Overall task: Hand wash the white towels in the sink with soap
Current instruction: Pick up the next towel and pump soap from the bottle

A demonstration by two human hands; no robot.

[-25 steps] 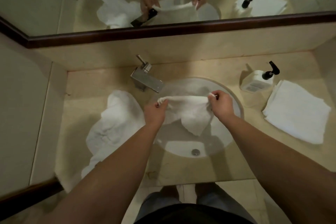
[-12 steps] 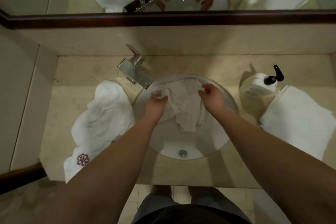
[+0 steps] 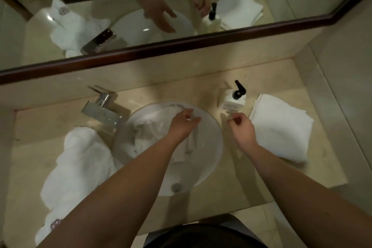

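A small white towel (image 3: 153, 127) lies crumpled in the round white sink (image 3: 211, 159), against its far left wall. My left hand (image 3: 182, 125) hovers over the sink above the towel, fingers relaxed and spread, holding nothing. My right hand (image 3: 240, 128) is over the counter just right of the sink, fingers loosely curled and empty, a short way in front of the white soap bottle with a black pump (image 3: 233, 98). A folded white towel (image 3: 281, 127) lies on the counter to the right of that hand.
A steel faucet (image 3: 100, 110) stands at the sink's far left. A large rumpled white towel with a flower emblem (image 3: 76, 167) covers the counter on the left. The mirror (image 3: 161, 16) runs along the back wall. The beige counter (image 3: 231, 193) ends at its front edge near me.
Both hands have let go of the small towel, which now lies in the sink. My right hand has moved right, out of the sink toward the soap bottle.
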